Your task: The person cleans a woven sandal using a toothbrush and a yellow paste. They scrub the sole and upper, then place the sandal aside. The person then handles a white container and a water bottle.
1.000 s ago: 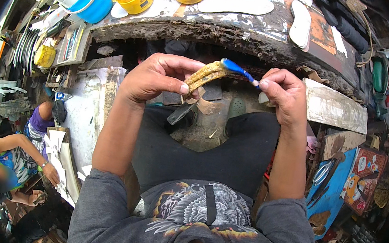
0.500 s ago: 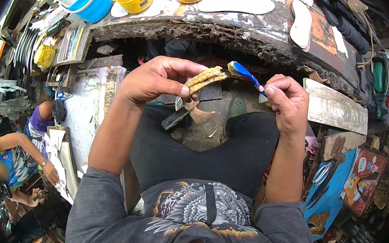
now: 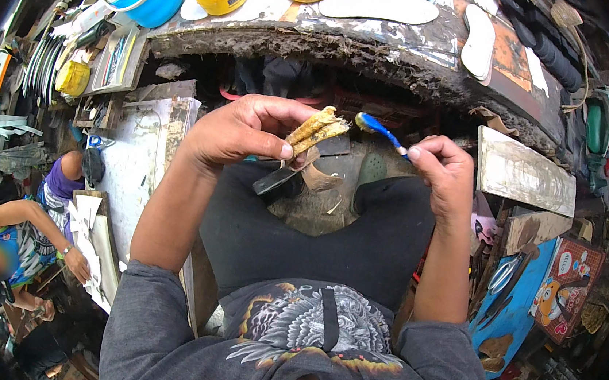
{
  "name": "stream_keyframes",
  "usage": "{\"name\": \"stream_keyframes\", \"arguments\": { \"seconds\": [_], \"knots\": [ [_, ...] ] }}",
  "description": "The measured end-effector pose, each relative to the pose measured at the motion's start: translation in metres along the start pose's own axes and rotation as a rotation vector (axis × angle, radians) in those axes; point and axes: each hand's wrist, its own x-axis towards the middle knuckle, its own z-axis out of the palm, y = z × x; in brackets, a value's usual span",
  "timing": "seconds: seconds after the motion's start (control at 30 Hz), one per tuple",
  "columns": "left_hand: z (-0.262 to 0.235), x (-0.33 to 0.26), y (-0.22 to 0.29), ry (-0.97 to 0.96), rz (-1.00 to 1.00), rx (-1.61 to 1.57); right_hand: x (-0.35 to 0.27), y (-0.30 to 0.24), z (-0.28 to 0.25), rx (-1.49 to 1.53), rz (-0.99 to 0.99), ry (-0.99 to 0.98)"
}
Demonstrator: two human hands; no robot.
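Lettering on red cartoon-print case (image 3: pixel 552 300). Left hand (image 3: pixel 243 131) grip closed on yellowish strip (image 3: pixel 317 133); right hand (image 3: pixel 442 163) pinches blue brush (image 3: pixel 382 129), now apart; they overlapped earlier.

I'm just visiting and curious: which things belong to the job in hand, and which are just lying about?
Seemingly in use:
blue brush-like tool, in right hand
yellowish piece, in left hand

Probably lying about:
blue bucket
scissors
whitish board

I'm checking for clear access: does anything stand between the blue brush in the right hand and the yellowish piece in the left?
Nothing visible does: only a narrow gap shows between the tip of the blue brush and the yellowish piece. This single view leaves depth uncertain.
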Motion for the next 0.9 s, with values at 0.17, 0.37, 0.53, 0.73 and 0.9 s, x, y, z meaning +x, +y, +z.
{"name": "stream_keyframes", "arguments": {
  "seconds": [0.17,0.37,0.53,0.73,0.9],
  "knots": [
    [0.001,0.003,-0.002,0.001,0.024,-0.002,-0.002,-0.005,0.008,0.171,-0.024,-0.066],
    [0.0,0.001,-0.003,-0.003,0.052,-0.032,-0.006,-0.011,0.013,0.046,0.118,0.098],
    [-0.002,0.004,-0.005,0.025,0.05,0.012,-0.008,-0.013,0.014,0.042,-0.036,-0.076],
    [-0.001,-0.001,-0.003,0.033,0.058,-0.004,-0.011,-0.023,0.012,0.121,-0.035,0.057],
    [0.005,0.001,0.006,0.073,0.082,0.051,-0.003,-0.006,0.011,-0.131,-0.011,0.065]
  ]
}}
